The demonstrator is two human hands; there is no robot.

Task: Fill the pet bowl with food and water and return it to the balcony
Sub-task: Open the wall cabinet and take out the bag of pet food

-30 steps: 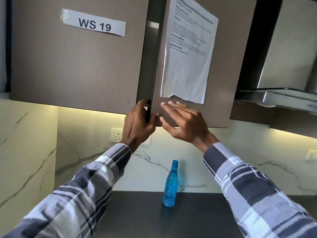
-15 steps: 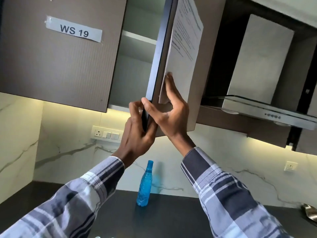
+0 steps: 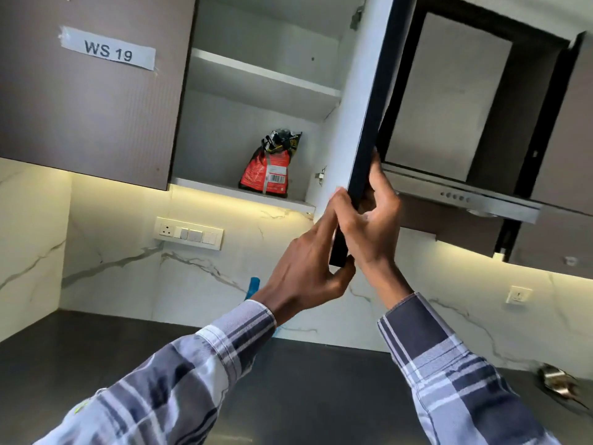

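Note:
The upper cabinet's right door [image 3: 362, 133] stands swung wide, its dark edge facing me. My left hand [image 3: 308, 271] pinches the door's bottom corner from the left. My right hand [image 3: 372, 226] grips the same edge from the right, fingers wrapped behind it. Inside, on the lowest shelf [image 3: 224, 189], stands a red and black food bag [image 3: 269, 165], upright, its top folded over. A blue water bottle [image 3: 253, 285] stands on the dark counter [image 3: 64, 358] at the wall, mostly hidden behind my left wrist.
The left cabinet door [image 3: 90, 91], labelled WS 19, stays closed. A steel range hood [image 3: 462, 194] hangs to the right of the open door. A switch panel [image 3: 189, 233] sits on the marble backsplash. A shiny metal object [image 3: 558, 380] lies at the counter's right edge.
The right cabinet door has swung from nearly closed to wide open, with both hands following its lower edge rightward. The red food bag inside has come into view.

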